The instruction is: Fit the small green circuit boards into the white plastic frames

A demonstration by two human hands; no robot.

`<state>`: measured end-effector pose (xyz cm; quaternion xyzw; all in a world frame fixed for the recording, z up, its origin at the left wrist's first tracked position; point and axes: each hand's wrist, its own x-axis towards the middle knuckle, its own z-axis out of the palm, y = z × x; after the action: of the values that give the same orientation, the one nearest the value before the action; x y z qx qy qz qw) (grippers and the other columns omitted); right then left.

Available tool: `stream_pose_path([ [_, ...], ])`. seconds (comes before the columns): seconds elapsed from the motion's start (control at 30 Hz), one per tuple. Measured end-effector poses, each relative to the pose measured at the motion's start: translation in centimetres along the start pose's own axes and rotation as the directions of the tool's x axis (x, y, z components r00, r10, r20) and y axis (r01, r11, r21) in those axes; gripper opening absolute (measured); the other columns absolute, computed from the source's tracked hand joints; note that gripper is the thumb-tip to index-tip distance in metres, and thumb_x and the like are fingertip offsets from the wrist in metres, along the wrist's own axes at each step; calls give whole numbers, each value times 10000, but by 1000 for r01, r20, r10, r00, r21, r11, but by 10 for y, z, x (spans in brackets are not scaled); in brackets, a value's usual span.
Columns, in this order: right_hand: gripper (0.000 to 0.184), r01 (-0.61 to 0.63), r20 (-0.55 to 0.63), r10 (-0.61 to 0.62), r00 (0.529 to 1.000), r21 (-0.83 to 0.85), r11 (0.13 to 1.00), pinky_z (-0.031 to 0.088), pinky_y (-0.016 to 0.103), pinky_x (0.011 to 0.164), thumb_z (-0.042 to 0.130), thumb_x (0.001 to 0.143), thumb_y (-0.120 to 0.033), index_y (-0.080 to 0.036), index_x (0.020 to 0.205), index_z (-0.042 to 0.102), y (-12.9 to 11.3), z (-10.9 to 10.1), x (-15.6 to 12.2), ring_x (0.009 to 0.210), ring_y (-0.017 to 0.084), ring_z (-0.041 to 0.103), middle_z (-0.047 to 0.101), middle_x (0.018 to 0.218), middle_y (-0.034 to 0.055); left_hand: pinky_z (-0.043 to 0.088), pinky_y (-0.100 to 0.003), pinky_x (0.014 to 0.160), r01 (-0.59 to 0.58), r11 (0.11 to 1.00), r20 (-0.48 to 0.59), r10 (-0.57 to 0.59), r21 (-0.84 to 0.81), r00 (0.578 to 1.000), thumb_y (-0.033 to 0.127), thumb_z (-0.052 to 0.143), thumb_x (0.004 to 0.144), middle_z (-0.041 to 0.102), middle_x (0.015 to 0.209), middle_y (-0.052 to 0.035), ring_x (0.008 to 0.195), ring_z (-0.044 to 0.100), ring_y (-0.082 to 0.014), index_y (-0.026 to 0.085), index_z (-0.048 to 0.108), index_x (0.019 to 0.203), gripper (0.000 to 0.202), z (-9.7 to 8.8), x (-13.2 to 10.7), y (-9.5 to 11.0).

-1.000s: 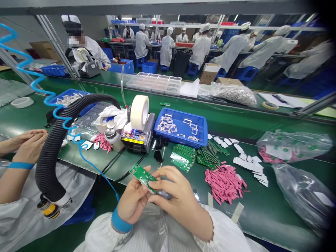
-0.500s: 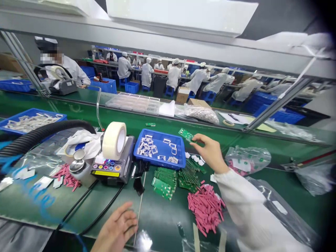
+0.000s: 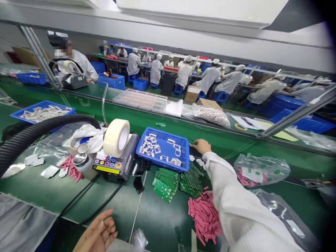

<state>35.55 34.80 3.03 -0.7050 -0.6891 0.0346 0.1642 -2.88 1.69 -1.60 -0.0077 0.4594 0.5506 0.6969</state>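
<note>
At the right end of the blue tray [image 3: 162, 161], my right hand [image 3: 202, 146] reaches far forward, thumb and fingers pinched. Something small and thin shows at its fingertips, too little of it to make out. White frame-shaped parts [image 3: 150, 144] lie in the tray. Fanned green circuit boards [image 3: 165, 185] are stacked in front of it, and a second fan of boards [image 3: 192, 177] lies under my right forearm. Beside my sleeve is a heap of pink strips [image 3: 204, 218]. My left hand [image 3: 98, 232] holds nothing near the front edge, fingers loosely curled and apart.
A tape dispenser [image 3: 115, 164] carrying a tape roll [image 3: 117, 138] stands left of the tray, with a metal-topped bottle [image 3: 83, 164] and a black hose [image 3: 49, 131] beside it. A plastic bag [image 3: 261, 169] lies right. Co-workers sit beyond the shelf.
My right hand, which held up a green circuit board, has moved lower, beside the tray's right end; the board no longer shows plainly. My left hand has shifted left and down. The view has shifted.
</note>
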Motion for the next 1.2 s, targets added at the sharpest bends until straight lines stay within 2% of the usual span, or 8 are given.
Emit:
stream_pose_path([
  [0.17, 240, 188, -169, -178, 969, 48, 981, 425, 417, 864, 412, 905, -268, -129, 998, 583, -39, -54, -38, 979, 216, 552, 596, 1034, 107, 454, -335, 781, -54, 998, 47, 53, 26, 997, 303, 700, 669, 633, 735, -23, 765, 565, -164, 194, 674, 889, 247, 17, -16, -3],
  [0.3, 209, 506, -80, -500, 862, 134, 852, 433, 316, 844, 456, 878, -301, -189, 922, 626, -107, -71, -105, 932, 176, 577, 638, 968, 50, 458, -306, 715, -43, 999, 77, 42, 10, 996, 263, 643, 722, 596, 711, -18, 717, 552, -143, 175, 664, 853, 160, 28, -19, -12],
  [0.43, 159, 704, 115, -723, 681, 169, 690, 434, 261, 797, 552, 836, -296, -242, 942, 658, -179, -37, -155, 869, 139, 587, 651, 896, 7, 453, -287, 678, -26, 1000, 109, 27, -11, 994, 212, 622, 730, 577, 685, -12, 675, 542, -127, 163, 658, 823, 111, 37, -21, -19],
  [0.6, 252, 729, 256, -714, 651, 52, 683, 440, 407, 826, 572, 828, -335, -149, 996, 602, -230, 27, -162, 939, 202, 562, 603, 987, 62, 453, -277, 671, -58, 997, 111, 63, -50, 992, 204, 615, 738, 573, 672, -6, 653, 535, -115, 165, 654, 840, 116, 35, -31, -17],
  [0.73, 270, 728, 287, -703, 650, 30, 685, 462, 399, 824, 518, 868, -340, -148, 1054, 553, -240, 42, -155, 944, 180, 564, 571, 1077, 61, 459, -267, 652, -101, 993, 67, 106, -68, 992, 193, 617, 741, 573, 657, 1, 636, 532, -107, 168, 652, 829, 98, 21, -34, -11],
  [0.87, 171, 692, 223, -689, 690, 77, 718, 397, 380, 818, 510, 863, -258, -143, 910, 627, -231, 20, -165, 910, 192, 539, 602, 929, 65, 466, -260, 658, -129, 988, 55, 134, -87, 989, 179, 621, 740, 586, 660, -1, 629, 545, -101, 161, 655, 825, 94, 15, -31, -7],
  [1.07, 183, 686, 165, -735, 658, 271, 675, 355, 279, 751, 466, 883, -229, -193, 890, 645, -205, -21, -242, 820, 137, 536, 637, 857, 28, 475, -367, 797, 0, 998, 237, 16, -68, 971, 308, 597, 777, 650, 1020, -103, 881, 615, -207, 166, 627, 1042, 302, 34, -24, -13],
  [1.2, 159, 665, 153, -784, 601, 448, 597, 344, 292, 760, 496, 871, -227, -235, 837, 651, -196, -22, -290, 790, 133, 534, 637, 788, -1, 501, -352, 690, 58, 998, 313, -56, 5, 948, 321, 603, 775, 680, 939, -87, 742, 635, -181, 161, 643, 1004, 282, 38, -24, -22],
])
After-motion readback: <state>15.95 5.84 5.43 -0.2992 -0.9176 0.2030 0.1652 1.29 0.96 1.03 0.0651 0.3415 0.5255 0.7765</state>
